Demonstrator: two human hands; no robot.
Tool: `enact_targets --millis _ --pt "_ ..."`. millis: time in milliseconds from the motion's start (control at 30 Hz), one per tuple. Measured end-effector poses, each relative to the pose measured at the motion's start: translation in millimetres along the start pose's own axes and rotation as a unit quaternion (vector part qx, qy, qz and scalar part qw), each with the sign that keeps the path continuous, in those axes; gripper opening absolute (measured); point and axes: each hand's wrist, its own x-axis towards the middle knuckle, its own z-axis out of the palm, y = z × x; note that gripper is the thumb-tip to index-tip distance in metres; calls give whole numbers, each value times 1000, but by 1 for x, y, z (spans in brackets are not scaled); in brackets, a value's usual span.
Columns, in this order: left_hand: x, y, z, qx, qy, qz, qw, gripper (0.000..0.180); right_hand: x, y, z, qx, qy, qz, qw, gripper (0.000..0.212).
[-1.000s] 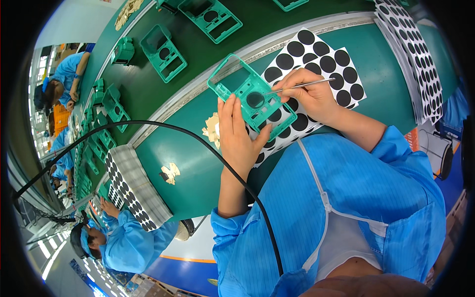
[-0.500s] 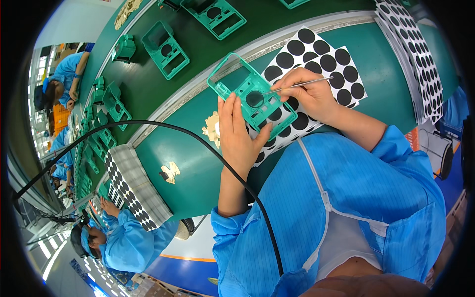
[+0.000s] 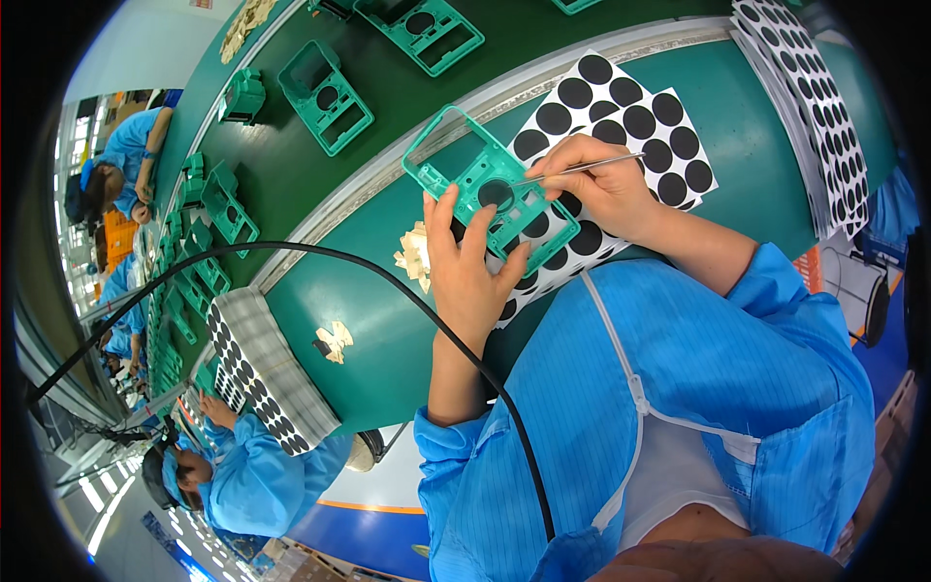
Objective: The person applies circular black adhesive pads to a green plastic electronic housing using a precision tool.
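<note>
A green plastic housing (image 3: pixel 472 177) with a large window and smaller cut-outs is tilted over the sheets in front of me. My left hand (image 3: pixel 465 267) grips its near left edge, with the thumb low and one finger beside a black round disc (image 3: pixel 495 195) set in the housing. My right hand (image 3: pixel 606 189) pinches slim metal tweezers (image 3: pixel 593 165), whose tip reaches the disc's right edge. Beneath and behind the housing lie white sheets of black round stickers (image 3: pixel 657 155), partly hidden by it and by my right hand.
Several green housings (image 3: pixel 326 98) stand on the dark green belt (image 3: pixel 262 165) beyond a metal rail. Stacked sticker sheets (image 3: pixel 810 107) lie at right, another stack (image 3: pixel 276 364) at left. Scraps of beige paper (image 3: pixel 333 341) and a black cable (image 3: pixel 388 272) are nearby. Co-workers (image 3: pixel 257 475) sit left.
The housing has shifted slightly left with both hands. Fingers of my left hand have spread, one moving onto the housing next to the black disc. The tweezers stay at the disc.
</note>
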Motion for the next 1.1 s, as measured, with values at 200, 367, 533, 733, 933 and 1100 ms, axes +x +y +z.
enact_targets --millis 200,367,533,733,933,1100 --pt "1 0 -1 8 -11 -4 1000 46 0 1 1 -4 5 1 1000 4" --pt "0 0 -1 12 -14 -4 1000 44 0 1 1 -6 6 4 1000 4" --pt "1 1 -2 13 -22 -6 1000 43 1 0 1 -10 5 2 1000 4" --pt "2 1 -2 7 -21 -9 1000 43 1 -1 2 -33 13 8 999 4" --pt "2 2 -1 8 -20 -9 1000 41 2 -1 3 -40 13 8 999 4" --pt "4 2 -2 0 -31 -12 999 41 2 -1 2 -67 9 -6 998 4"
